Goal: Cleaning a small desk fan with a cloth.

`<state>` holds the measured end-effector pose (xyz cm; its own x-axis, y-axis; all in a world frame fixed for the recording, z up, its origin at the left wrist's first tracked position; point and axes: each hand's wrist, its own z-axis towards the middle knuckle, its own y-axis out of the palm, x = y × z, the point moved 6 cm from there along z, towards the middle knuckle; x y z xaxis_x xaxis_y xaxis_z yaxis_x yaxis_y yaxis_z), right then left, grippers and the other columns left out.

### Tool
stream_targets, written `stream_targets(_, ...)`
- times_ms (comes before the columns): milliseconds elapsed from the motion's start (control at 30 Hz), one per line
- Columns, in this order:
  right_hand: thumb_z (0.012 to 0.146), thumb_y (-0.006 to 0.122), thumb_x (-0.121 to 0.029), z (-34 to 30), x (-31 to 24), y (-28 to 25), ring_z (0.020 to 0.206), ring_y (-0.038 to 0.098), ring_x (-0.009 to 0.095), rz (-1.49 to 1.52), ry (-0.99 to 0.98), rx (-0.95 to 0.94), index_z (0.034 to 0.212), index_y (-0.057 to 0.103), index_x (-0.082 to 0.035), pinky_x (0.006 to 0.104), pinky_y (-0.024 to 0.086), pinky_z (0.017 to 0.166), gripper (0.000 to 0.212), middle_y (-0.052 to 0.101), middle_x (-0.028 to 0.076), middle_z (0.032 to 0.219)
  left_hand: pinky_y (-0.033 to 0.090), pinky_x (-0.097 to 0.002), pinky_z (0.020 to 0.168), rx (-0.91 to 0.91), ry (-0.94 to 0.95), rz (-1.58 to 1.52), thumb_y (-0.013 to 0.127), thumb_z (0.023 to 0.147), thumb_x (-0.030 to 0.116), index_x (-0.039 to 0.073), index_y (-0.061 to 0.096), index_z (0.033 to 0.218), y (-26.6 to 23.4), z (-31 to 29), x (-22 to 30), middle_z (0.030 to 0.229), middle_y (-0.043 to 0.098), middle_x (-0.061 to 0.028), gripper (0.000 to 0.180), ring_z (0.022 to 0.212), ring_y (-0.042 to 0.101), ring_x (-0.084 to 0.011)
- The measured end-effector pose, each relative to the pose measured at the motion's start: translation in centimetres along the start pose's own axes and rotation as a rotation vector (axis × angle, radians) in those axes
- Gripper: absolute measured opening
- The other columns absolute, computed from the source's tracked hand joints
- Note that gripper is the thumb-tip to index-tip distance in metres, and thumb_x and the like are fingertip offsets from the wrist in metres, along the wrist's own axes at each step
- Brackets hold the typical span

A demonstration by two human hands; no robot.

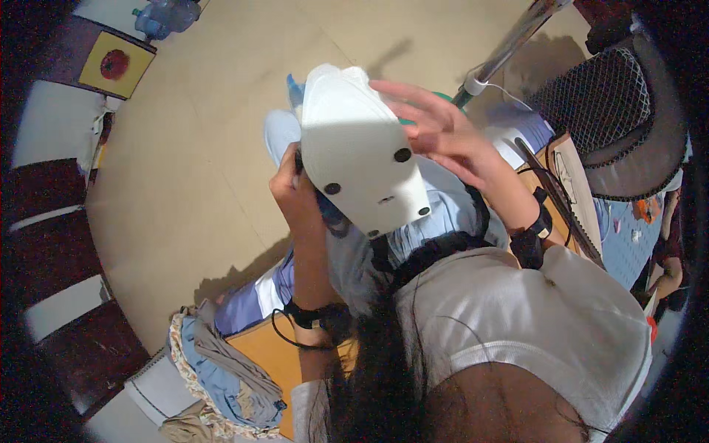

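Note:
A white, smooth piece (354, 155) with a rounded far end, a narrower near end and several round black pads is held up over my lap. What kind of thing it is, I cannot tell. Curled at its left edge, my left hand (292, 188) grips it; a small dark part shows beside the fingers. My right hand (447, 133) is by its upper right edge, fingers stretched out and spread, a fingertip at the rim. The piece hides part of my legs in light blue trousers (436, 203), and a bit of blue (295, 90) peeks out behind it.
A metal pole (509, 48) rises at the upper right, near a dark mesh-backed chair (598, 103). Folded clothes (221, 369) lie at the lower left. Dark red drawer-like panels (55, 258) line the left. Clear bottles (166, 18) stand at the far left on the beige floor (214, 111).

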<state>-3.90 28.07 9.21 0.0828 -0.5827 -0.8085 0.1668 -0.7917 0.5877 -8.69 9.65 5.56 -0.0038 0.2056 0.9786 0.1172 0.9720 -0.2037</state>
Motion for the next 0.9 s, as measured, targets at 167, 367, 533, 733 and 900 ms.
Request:
stream_targets(167, 0.056, 0.068, 0.002, 0.2, 0.4, 0.2, 0.122, 0.030, 0.017, -0.197, -0.014, 0.074, 0.130, 0.028, -0.003, 0.0292, 0.024, 0.100, 0.085, 0.035, 0.008, 0.131, 0.043, -0.0238, 0.065, 0.003, -0.107, -0.332, 0.047, 0.072, -0.002, -0.007, 0.055, 0.097, 0.4, 0.6, -2.4, 0.079, 0.059, -0.0063, 0.027, 0.069, 0.053, -0.0116)
stream_targets(367, 0.054, 0.072, -0.004, -0.5, 1.3, -1.0, 0.120, 0.032, 0.016, -0.169, 0.038, 0.187, 0.130, 0.030, -0.005, 0.0295, 0.024, 0.099, 0.086, 0.037, 0.006, 0.129, 0.041, -0.0207, 0.063, -0.071, -0.118, -0.288, 0.052, 0.074, 0.002, -0.007, 0.056, 0.097, 1.6, 0.0, -1.9, 0.079, 0.058, -0.0051, 0.025, 0.068, 0.051, -0.0087)
stream_targets(533, 0.052, 0.074, -0.009, -0.9, 1.4, -1.6, 0.119, 0.034, 0.016, -0.196, 0.021, 0.215, 0.129, 0.031, -0.004, 0.0297, 0.025, 0.099, 0.088, 0.038, 0.006, 0.128, 0.040, -0.0207, 0.064, 0.074, -0.042, -0.301, 0.052, 0.074, 0.001, -0.006, 0.057, 0.093, 0.3, 0.0, 1.3, 0.076, 0.056, -0.0021, 0.021, 0.068, 0.049, -0.0075)
stream_targets(733, 0.056, 0.075, -0.001, -1.7, 2.3, -3.0, 0.114, 0.040, 0.017, -0.267, 0.110, 0.180, 0.128, 0.030, -0.001, 0.0301, 0.031, 0.097, 0.085, 0.039, 0.008, 0.126, 0.046, -0.0291, 0.061, -0.406, 0.610, 0.373, 0.060, 0.057, 0.006, 0.004, 0.063, 0.088, 2.3, -0.9, 8.7, 0.081, 0.056, -0.0104, 0.031, 0.069, 0.057, -0.0236)
stream_targets(900, 0.058, 0.074, -0.001, -2.0, 2.4, -1.7, 0.109, 0.043, 0.016, -0.339, 0.093, 0.041, 0.129, 0.029, -0.002, 0.0300, 0.036, 0.093, 0.084, 0.042, 0.009, 0.122, 0.043, -0.0255, 0.065, -0.574, 0.504, 0.511, 0.058, 0.062, -0.001, -0.002, 0.059, 0.083, 2.4, 2.6, 8.2, 0.081, 0.055, -0.0091, 0.021, 0.074, 0.055, -0.0183)
